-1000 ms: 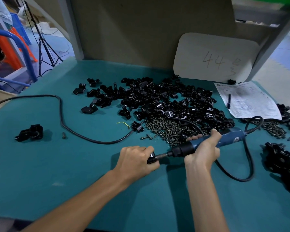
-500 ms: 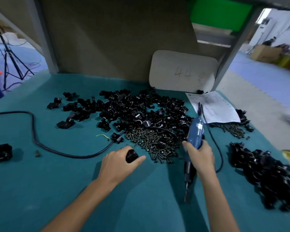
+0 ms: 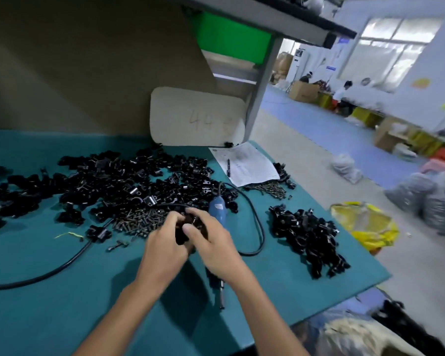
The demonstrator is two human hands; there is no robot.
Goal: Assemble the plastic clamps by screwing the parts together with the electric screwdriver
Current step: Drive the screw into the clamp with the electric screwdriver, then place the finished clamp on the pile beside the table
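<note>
You are at a factory assembly bench: your teal-matted worktable carries heaps of black plastic clamp parts and dark metal screws, while brown cardboard boxes and seated workers line the hall behind.

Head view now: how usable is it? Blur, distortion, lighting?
Head view: motion blur smears the left hand, the right hand and the clamp they pinch; the bags on the floor are streaked. Head view: wide-angle, tilted horizon. Head view: window blown out, soft shadow on the mat.
</note>
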